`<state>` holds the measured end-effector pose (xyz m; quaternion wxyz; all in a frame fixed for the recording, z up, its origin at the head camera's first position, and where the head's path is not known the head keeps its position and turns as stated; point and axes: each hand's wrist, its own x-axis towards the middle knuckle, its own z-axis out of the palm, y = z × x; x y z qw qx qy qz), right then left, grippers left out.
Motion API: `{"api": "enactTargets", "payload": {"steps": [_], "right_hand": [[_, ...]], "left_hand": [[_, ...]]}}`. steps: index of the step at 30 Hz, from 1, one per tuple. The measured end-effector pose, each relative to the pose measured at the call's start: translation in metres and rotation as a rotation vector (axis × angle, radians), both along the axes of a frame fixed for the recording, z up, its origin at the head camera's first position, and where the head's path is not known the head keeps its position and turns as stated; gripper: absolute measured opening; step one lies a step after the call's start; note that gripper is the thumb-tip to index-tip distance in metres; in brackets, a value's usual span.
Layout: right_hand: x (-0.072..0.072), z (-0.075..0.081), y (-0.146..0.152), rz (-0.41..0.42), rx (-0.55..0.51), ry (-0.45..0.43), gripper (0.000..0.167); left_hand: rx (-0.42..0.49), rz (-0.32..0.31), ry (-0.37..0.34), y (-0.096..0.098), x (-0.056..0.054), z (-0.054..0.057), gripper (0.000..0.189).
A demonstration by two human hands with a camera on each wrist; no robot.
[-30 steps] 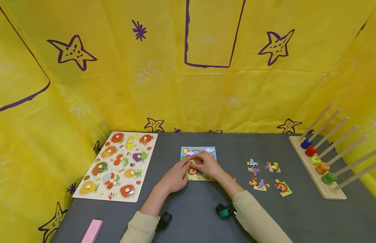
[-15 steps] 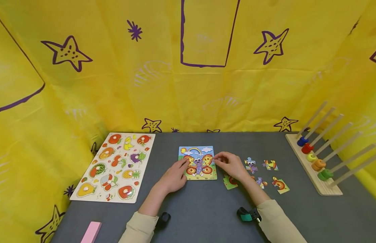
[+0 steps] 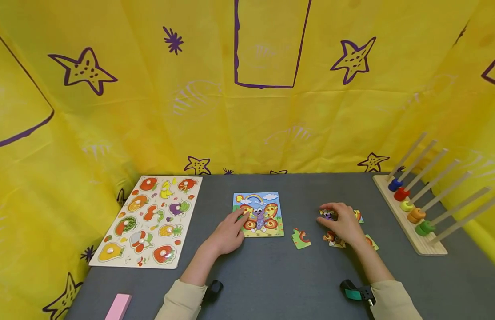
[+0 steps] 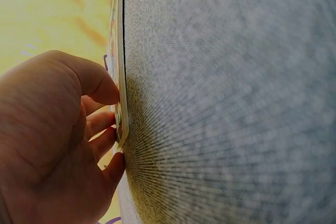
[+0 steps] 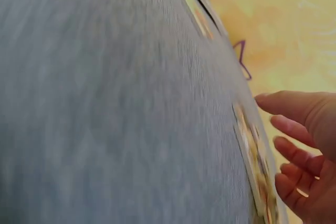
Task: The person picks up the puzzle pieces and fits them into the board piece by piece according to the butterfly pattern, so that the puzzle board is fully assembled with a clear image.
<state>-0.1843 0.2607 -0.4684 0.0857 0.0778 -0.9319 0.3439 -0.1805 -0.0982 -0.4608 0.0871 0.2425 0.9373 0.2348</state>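
A square butterfly puzzle board (image 3: 267, 198) lies in the middle of the table in the head view. My left hand (image 3: 227, 233) rests on its left edge with relaxed fingers; the left wrist view shows thumb and fingertips touching the board's edge (image 4: 123, 77). To the right, my right hand (image 3: 345, 222) hovers over loose jigsaw pieces, thumb and forefinger spread around a purple-faced jigsaw piece (image 3: 329, 215). In the right wrist view the fingers stand apart, just above a blurred piece (image 5: 254, 156), holding nothing. A green-and-orange piece (image 3: 301, 239) lies between board and right hand.
More jigsaw pieces lie under and beside the right hand, including an orange piece (image 3: 333, 240). A wooden fruit puzzle (image 3: 151, 222) lies left, a pink block (image 3: 118, 306) front left. Upright pegs with coloured rings stand on a wooden base (image 3: 435, 249) at right. Yellow cloth (image 3: 215, 133) hangs behind.
My right hand has left the puzzle board and moved right to the loose pieces, uncovering the butterfly picture and the green-and-orange piece. The left hand stays at the board's left edge.
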Motion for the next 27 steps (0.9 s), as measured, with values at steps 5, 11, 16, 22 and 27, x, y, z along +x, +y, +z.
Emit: {"api": "enactTargets", "payload": {"steps": [5,11,16,22,27], "right_hand": [[0.003,-0.003,0.013,-0.033,0.036,-0.027,0.048],[0.005,-0.002,0.022,-0.048,0.056,-0.077,0.057],[0.005,0.002,0.023,-0.039,0.063,-0.126,0.057],[0.002,0.002,0.02,-0.087,-0.022,-0.161,0.045],[-0.004,0.002,0.005,-0.104,-0.145,-0.141,0.029]], "left_hand": [[0.006,0.0,-0.011,0.0,-0.001,-0.001,0.055],[0.009,-0.002,-0.015,0.0,-0.001,-0.002,0.054],[0.015,-0.006,-0.008,0.0,-0.002,-0.003,0.054],[0.017,-0.005,-0.003,0.0,-0.002,-0.004,0.054],[0.013,0.004,-0.012,0.0,-0.002,-0.003,0.055]]}}
